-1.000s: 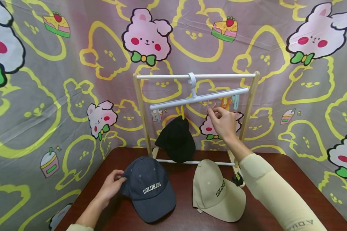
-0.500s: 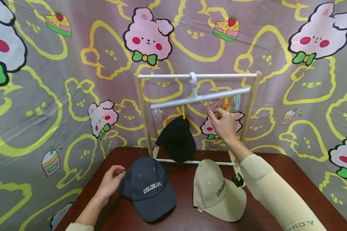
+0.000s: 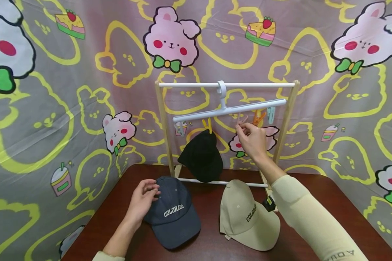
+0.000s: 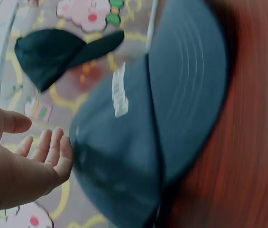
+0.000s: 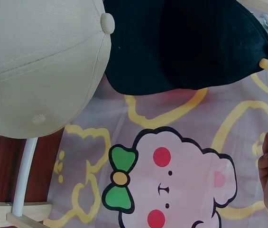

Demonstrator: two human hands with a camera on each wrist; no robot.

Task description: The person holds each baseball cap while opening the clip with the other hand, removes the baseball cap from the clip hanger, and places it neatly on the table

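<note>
My left hand (image 3: 141, 200) is beside the crown of a navy cap (image 3: 176, 230) lettered COLORADO, its fingers loosely bent around nothing. In the left wrist view the fingertips reach the edge of the crown; whether they touch it I cannot tell. With thumb and forefinger, my right hand (image 3: 254, 140) pinches a pink clothespin (image 3: 243, 119) under a white hanger (image 3: 228, 110), which tilts down to the left. A black cap (image 3: 202, 156) hangs from that hanger by a yellow clothespin (image 3: 209, 127). On the table, a beige cap (image 3: 238, 214) lies to the right of the navy one.
The hanger hooks over the top bar of a wooden-sided rack (image 3: 189, 85). An orange clothespin (image 3: 258, 117), a teal one (image 3: 271, 115) and a pale one (image 3: 181, 128) also hang there. A small black object (image 3: 268, 203) sits by the rack's right foot on the dark red table (image 3: 209, 243).
My left hand has let go of the navy cap's left edge, then moved up and right to its crown. The right hand stays at the pink clothespin. The head view has shifted slightly.
</note>
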